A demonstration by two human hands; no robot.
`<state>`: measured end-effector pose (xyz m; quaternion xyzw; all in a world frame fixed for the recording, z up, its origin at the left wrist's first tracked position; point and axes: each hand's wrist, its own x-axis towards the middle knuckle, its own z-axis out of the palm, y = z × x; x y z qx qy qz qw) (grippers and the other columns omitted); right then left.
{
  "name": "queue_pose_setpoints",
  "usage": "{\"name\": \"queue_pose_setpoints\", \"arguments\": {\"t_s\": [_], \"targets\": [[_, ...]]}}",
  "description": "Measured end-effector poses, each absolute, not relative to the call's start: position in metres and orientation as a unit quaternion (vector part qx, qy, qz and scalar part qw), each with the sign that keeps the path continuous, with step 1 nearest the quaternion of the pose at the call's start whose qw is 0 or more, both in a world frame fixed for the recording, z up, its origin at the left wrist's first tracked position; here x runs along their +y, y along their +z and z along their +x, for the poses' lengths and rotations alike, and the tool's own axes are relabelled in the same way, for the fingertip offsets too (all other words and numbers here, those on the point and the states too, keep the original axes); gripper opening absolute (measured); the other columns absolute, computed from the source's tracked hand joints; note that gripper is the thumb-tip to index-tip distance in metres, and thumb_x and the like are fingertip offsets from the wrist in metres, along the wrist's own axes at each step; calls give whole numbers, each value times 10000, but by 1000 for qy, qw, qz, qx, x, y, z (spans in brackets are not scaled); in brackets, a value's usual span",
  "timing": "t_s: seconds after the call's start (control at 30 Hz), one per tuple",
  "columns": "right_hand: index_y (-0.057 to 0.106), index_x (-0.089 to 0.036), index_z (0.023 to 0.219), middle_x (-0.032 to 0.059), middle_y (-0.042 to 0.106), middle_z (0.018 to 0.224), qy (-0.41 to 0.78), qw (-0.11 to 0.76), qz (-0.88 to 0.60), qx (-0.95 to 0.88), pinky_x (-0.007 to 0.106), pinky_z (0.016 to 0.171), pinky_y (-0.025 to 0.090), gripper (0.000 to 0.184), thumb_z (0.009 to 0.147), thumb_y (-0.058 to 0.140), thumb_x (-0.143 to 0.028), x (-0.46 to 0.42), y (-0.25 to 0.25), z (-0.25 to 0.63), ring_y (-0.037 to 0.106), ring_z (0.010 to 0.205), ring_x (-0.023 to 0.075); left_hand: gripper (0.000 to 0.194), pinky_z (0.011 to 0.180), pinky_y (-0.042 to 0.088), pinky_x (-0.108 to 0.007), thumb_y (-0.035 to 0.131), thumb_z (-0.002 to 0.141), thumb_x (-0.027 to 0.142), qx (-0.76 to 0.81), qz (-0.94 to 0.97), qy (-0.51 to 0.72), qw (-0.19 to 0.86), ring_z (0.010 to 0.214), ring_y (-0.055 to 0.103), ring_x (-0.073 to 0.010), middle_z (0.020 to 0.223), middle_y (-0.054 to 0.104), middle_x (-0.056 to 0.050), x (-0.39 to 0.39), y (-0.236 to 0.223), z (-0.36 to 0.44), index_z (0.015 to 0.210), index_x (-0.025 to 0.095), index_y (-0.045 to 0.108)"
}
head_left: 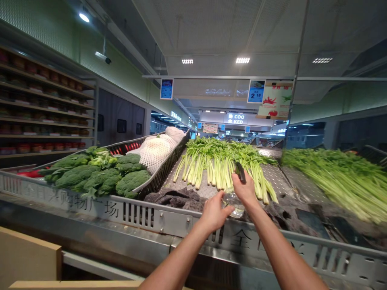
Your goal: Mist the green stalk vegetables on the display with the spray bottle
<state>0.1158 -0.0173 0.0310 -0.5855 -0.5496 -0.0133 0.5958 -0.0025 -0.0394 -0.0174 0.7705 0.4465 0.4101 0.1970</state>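
Note:
My right hand (245,188) is raised over the metal produce counter (169,219) and is closed round the dark head of a spray bottle (240,172). The bottle's clear body (235,203) hangs below that hand. My left hand (214,211) cups the clear body from the left, fingers curled against it. Just beyond both hands lie bunches of green celery stalks (217,163) on a perforated metal shelf.
Broccoli heads (99,175) fill the tray at left, with net-wrapped white produce (157,151) behind them. Dark cloths (178,198) lie at the shelf's front. A mirror panel (332,177) at right reflects the greens. Shelving with jars (42,112) lines the left wall. A blue price sign (256,91) hangs above.

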Motion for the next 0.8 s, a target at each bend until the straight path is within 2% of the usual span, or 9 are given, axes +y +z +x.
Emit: {"name": "queue_pose_setpoints", "arguments": {"t_s": [0.43, 0.6, 0.8], "targets": [[539, -168, 802, 40, 562, 659, -52, 562, -637, -525, 259, 576, 357, 305, 678, 370, -389, -10, 7, 148, 508, 642, 178, 548, 826, 406, -309, 587, 610, 354, 381, 783, 406, 276, 927, 534, -204, 1035, 581, -55, -7, -52, 31, 1120, 193, 464], [510, -168, 830, 30, 573, 699, -21, 565, -606, -560, 257, 587, 373, 287, 646, 413, -366, -12, 5, 150, 520, 630, 165, 535, 850, 396, -312, 571, 624, 366, 381, 778, 417, 275, 940, 529, -197, 1045, 580, -38, -4, -56, 31, 1124, 213, 462], [502, -170, 795, 35, 566, 694, -45, 577, -597, -555, 267, 601, 375, 245, 672, 387, -348, -11, 1, 149, 521, 647, 171, 538, 869, 387, -297, 556, 632, 344, 377, 779, 419, 275, 975, 516, -190, 1094, 558, -25, -8, -56, 29, 1144, 221, 444]]}}
